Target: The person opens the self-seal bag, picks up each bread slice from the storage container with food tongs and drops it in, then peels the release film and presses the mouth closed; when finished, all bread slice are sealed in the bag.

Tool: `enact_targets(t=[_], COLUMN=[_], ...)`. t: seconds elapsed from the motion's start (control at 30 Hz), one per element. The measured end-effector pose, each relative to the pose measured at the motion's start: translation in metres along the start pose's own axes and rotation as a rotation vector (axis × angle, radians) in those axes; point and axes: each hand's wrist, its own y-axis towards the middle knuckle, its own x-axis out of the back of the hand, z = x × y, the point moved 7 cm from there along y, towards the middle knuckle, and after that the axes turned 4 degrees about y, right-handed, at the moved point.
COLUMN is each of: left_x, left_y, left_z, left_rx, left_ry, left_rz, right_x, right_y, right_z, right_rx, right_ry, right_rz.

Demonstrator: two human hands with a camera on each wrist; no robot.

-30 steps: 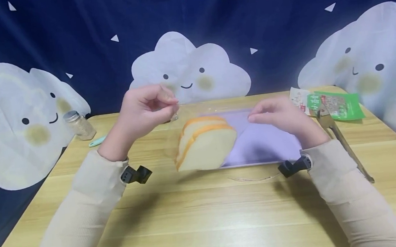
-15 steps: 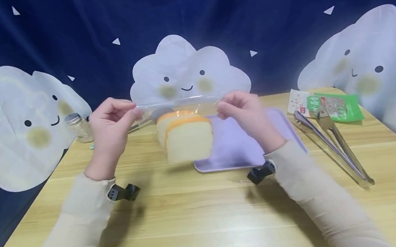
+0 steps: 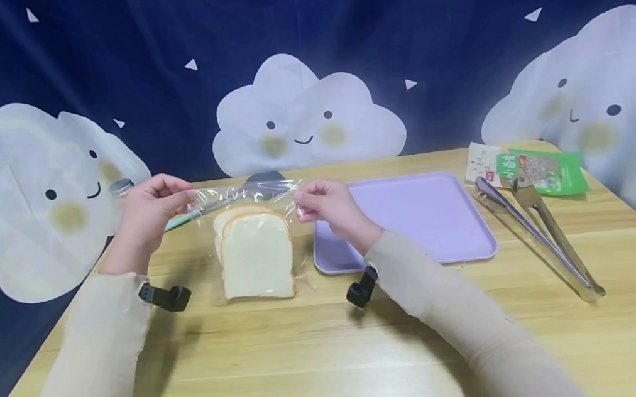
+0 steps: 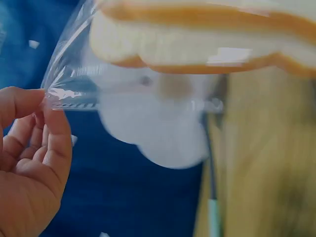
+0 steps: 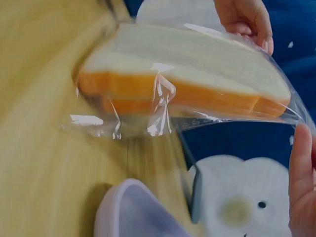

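Observation:
Slices of bread (image 3: 257, 254) stand inside a clear plastic bag (image 3: 301, 269), just left of the tray. My left hand (image 3: 151, 210) pinches the bag's upper left corner between thumb and finger; the left wrist view shows this hand (image 4: 34, 158) close up. At the upper right corner, my right hand (image 3: 332, 206) pinches the film, partly over the tray's left side. Between both hands the bag's top edge is drawn out wide. In the right wrist view the orange crust of the bread (image 5: 173, 91) shows through shiny film. Whether the bag's bottom touches the table cannot be told.
A lilac tray (image 3: 414, 262) lies right of the bag. Metal tongs (image 3: 548, 238) and seasoning packets (image 3: 548, 172) are farther right. Behind the bag lies a teal-handled utensil (image 3: 178, 221) with a dark head. A jar (image 3: 121, 187) is mostly hidden behind my left hand.
Both hands have moved left and lower, carrying the bagged bread from in front of the tray to its left. The right hand, held apart from the left, now pinches the bag's right corner.

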Motion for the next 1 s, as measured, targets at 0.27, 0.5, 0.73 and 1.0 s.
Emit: enact_targets(t=[0.27,0.5,0.73,1.0], left_x=[-0.005,-0.012,-0.014,-0.016], left_y=[0.032,0.039,0.035,0.034], left_z=[0.053,0.09,0.115,0.13], left_rx=[0.163,0.254,0.337,0.38], left_ry=[0.197,0.335,0.376,0.369], left_rz=[-0.08,-0.09,-0.06,0.005], right_x=[0.017,0.03,0.037,0.038], right_y=[0.035,0.045,0.047,0.046], right_z=[-0.023,-0.05,-0.065,-0.066], right_rx=[-0.059,-0.116,-0.079,-0.069], right_ry=[-0.071,-0.087,-0.15,-0.157], right_rz=[-0.169,-0.272,-0.291,-0.287])
